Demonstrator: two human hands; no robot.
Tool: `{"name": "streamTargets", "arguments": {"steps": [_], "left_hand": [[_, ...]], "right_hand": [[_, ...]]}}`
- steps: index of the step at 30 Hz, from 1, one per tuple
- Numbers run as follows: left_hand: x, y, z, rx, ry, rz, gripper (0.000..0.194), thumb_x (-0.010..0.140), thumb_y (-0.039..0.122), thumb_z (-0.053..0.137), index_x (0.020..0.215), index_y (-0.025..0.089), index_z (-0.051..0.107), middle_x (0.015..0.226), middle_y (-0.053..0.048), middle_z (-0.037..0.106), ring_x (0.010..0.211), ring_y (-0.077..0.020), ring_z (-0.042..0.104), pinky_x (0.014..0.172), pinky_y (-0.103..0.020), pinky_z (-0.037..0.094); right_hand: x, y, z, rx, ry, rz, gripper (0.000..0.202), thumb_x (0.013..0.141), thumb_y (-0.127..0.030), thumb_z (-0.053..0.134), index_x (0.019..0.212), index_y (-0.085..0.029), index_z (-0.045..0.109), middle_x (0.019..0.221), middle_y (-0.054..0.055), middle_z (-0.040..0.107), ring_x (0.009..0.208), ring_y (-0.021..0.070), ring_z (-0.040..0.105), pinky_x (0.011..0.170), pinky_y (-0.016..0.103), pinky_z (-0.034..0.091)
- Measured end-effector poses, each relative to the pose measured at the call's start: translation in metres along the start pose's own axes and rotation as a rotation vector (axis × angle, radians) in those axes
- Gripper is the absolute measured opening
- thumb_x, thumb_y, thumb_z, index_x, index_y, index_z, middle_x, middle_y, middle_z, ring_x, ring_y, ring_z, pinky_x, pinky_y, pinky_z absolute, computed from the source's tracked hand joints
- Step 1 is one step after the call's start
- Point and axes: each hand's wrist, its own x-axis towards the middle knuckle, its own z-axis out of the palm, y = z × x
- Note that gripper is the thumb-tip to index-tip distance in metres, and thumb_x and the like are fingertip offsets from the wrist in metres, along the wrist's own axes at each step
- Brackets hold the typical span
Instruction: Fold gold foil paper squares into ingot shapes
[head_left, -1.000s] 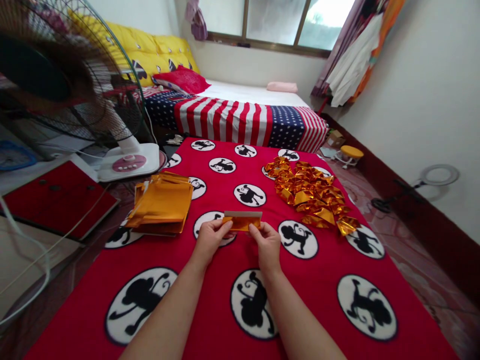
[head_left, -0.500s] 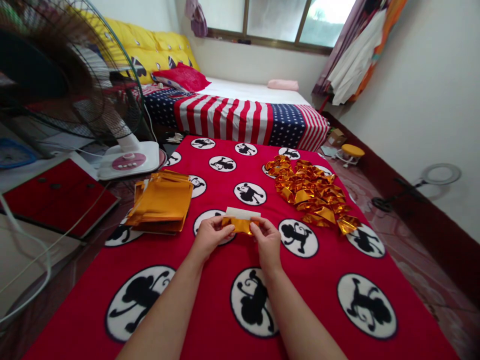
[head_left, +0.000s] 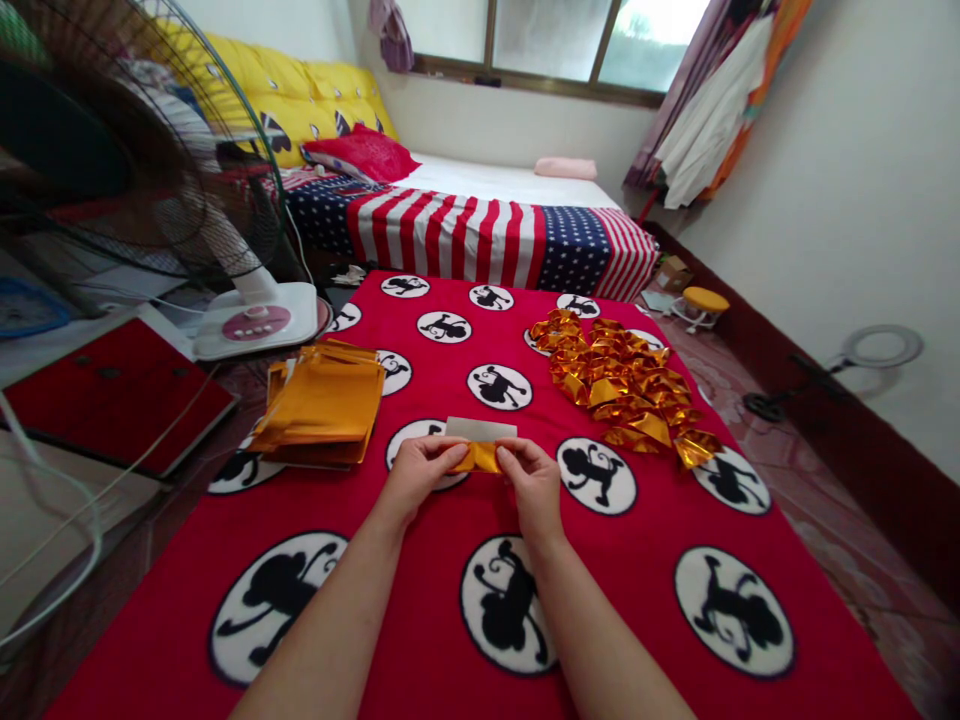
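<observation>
Between my hands, over the middle of the red cloth, is a partly folded sheet of gold foil paper [head_left: 480,458], its pale backing showing along the far edge. My left hand [head_left: 420,470] pinches its left end between thumb and fingers. At the right end, my right hand [head_left: 531,475] holds it in the same sort of pinch. A stack of flat gold foil paper [head_left: 326,400] lies to the left of my hands. Off to the right sits a heap of folded gold foil pieces [head_left: 619,380], crumpled-looking and shiny.
The red cloth [head_left: 390,620] carries round monkey patterns. An electric fan [head_left: 259,310] stands at the left beside a red-topped cabinet [head_left: 112,385]. Behind is a bed [head_left: 480,235] under a window. A yellow stool [head_left: 705,300] and a ring-light stand [head_left: 881,348] are on the right.
My fingers have shifted slightly on the foil paper, and my thumbs sit a little closer together over it. The stack and the folded pieces stay where they were.
</observation>
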Motion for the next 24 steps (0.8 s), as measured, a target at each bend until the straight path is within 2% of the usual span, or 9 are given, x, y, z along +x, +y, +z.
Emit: {"name": "streamTargets", "arguments": {"steps": [5, 13, 18, 24], "left_hand": [[0.0018, -0.0017, -0.0025, -0.040, 0.043, 0.070, 0.042, 0.050, 0.035, 0.090, 0.082, 0.011, 0.077, 0.078, -0.006, 0.076, 0.068, -0.0161, 0.070, 0.068, -0.026, 0.059], [0.0025, -0.0003, -0.0053, -0.089, -0.011, 0.006, 0.046, 0.050, 0.032, 0.090, 0.089, 0.011, 0.075, 0.081, -0.006, 0.076, 0.069, -0.0169, 0.072, 0.066, -0.024, 0.060], [0.0014, -0.0018, -0.0040, -0.110, 0.022, -0.039, 0.049, 0.050, 0.032, 0.091, 0.092, 0.012, 0.074, 0.084, -0.006, 0.076, 0.074, -0.0220, 0.073, 0.065, -0.032, 0.063], [0.0028, -0.0056, -0.0019, -0.068, 0.093, 0.088, 0.053, 0.049, 0.034, 0.090, 0.095, 0.011, 0.075, 0.084, -0.007, 0.076, 0.077, -0.0237, 0.073, 0.067, -0.034, 0.063]], "right_hand": [[-0.0001, -0.0014, 0.0016, -0.021, -0.017, -0.005, 0.019, 0.072, -0.033, 0.075, 0.085, -0.019, 0.073, 0.072, 0.000, 0.068, 0.060, 0.0126, 0.057, 0.056, 0.024, 0.045], [-0.0017, 0.0008, -0.0010, 0.028, 0.057, -0.020, 0.018, 0.072, -0.033, 0.076, 0.080, -0.018, 0.069, 0.068, -0.002, 0.065, 0.059, 0.0112, 0.056, 0.056, 0.023, 0.045], [-0.0018, 0.0004, -0.0007, 0.009, 0.072, -0.030, 0.022, 0.072, -0.036, 0.076, 0.075, -0.018, 0.064, 0.067, -0.002, 0.063, 0.059, 0.0116, 0.056, 0.055, 0.022, 0.044], [-0.0014, 0.0013, -0.0006, -0.020, 0.077, -0.057, 0.019, 0.074, -0.035, 0.074, 0.076, -0.018, 0.066, 0.073, 0.000, 0.067, 0.069, 0.0151, 0.062, 0.068, 0.027, 0.050]]}}
